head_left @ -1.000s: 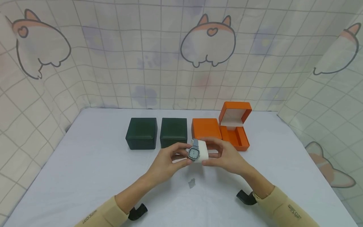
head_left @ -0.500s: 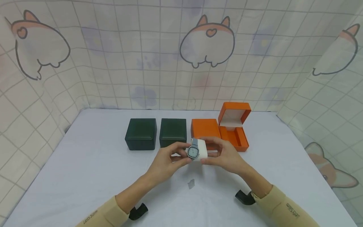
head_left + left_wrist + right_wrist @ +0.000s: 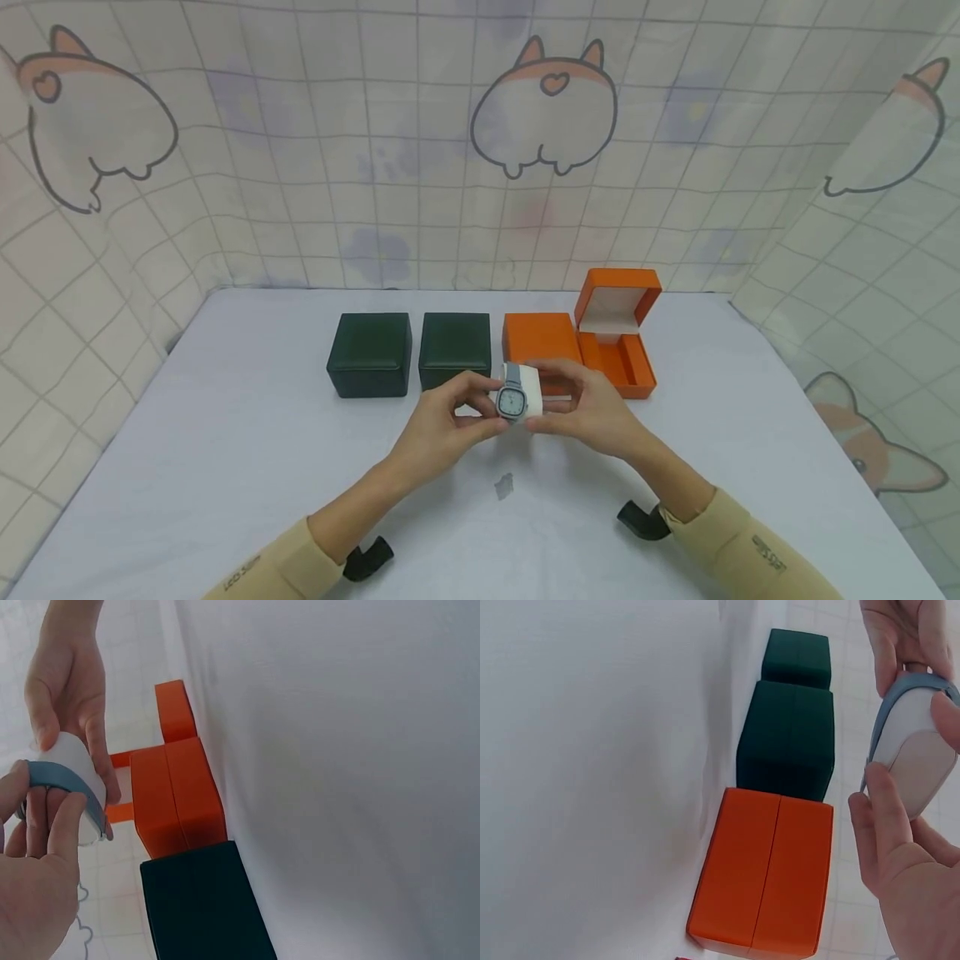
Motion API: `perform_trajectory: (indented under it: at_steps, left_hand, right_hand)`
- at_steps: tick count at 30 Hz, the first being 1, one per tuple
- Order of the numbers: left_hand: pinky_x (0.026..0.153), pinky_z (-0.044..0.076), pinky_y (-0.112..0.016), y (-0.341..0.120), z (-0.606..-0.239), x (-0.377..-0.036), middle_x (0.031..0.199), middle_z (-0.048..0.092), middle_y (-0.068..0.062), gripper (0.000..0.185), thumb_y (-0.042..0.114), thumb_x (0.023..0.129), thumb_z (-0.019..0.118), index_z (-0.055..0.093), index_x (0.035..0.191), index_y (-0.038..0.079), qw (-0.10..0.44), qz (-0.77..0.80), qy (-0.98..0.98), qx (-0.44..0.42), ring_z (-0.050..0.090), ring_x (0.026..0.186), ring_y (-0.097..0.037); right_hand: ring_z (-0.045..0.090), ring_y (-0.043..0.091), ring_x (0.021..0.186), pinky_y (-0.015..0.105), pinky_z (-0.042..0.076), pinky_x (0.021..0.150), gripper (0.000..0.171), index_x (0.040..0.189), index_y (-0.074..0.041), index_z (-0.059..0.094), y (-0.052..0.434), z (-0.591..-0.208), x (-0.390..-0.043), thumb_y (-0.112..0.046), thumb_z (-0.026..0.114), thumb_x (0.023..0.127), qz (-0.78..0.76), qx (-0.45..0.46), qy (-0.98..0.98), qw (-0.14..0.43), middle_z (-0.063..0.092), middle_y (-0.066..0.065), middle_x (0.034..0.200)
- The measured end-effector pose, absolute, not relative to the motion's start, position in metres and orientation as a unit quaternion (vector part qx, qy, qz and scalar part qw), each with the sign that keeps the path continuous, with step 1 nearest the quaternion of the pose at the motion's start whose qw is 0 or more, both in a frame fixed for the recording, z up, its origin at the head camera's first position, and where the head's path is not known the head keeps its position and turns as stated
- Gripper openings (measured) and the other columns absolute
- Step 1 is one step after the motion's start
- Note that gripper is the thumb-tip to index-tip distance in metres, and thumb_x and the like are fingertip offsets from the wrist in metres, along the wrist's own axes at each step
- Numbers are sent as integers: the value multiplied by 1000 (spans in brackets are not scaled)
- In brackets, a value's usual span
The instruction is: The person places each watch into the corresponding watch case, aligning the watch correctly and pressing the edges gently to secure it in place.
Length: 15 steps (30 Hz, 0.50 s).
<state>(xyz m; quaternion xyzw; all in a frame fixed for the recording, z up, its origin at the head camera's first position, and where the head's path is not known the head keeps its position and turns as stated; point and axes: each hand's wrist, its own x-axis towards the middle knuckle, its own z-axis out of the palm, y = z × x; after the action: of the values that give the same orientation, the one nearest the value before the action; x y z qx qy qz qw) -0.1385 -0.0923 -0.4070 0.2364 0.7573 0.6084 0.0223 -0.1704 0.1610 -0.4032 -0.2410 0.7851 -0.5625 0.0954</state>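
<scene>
Your left hand (image 3: 438, 425) and right hand (image 3: 592, 408) meet above the middle of the worktop (image 3: 225, 467), and between them you hold a white cushion (image 3: 531, 392) with a blue-strapped watch (image 3: 513, 402) wrapped around it. Your left fingers (image 3: 64, 825) curl round the strap and pinch the watch side, while your right fingers (image 3: 889, 817) clasp the cushion's other end, thumb on top. The bundle is lifted off the worktop, just in front of the closed orange box (image 3: 538, 337). Beside that stands an open orange box (image 3: 617, 333) with its lid upright, well within reach of your right hand. Two dark green boxes (image 3: 370, 352) sit shut in the same row to the left. A small scrap (image 3: 503, 486) lies on the worktop below your hands.
</scene>
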Motion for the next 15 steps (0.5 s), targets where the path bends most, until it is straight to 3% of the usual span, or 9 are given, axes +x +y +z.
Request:
perform_trajectory:
  at_steps: [9, 15]
  left_hand:
    - [94, 56, -35, -105, -410, -153, 124, 61, -4, 50, 0, 83, 84, 65, 129, 10, 50, 633, 722, 275, 61, 115, -28]
    - [98, 54, -34, -110, -411, -161, 135, 52, -5, 62, 0, 81, 86, 61, 137, 11, 55, 611, 734, 290, 56, 123, -32]
  right_hand:
    - [58, 41, 123, 42, 55, 96, 72, 146, -8, 53, 158, -401, -172, -14, 88, 84, -559, -241, 787, 106, 56, 10, 141]
    - [56, 38, 125, 50, 53, 98, 72, 146, -10, 53, 157, -402, -171, -16, 89, 83, -555, -246, 785, 122, 56, 8, 140]
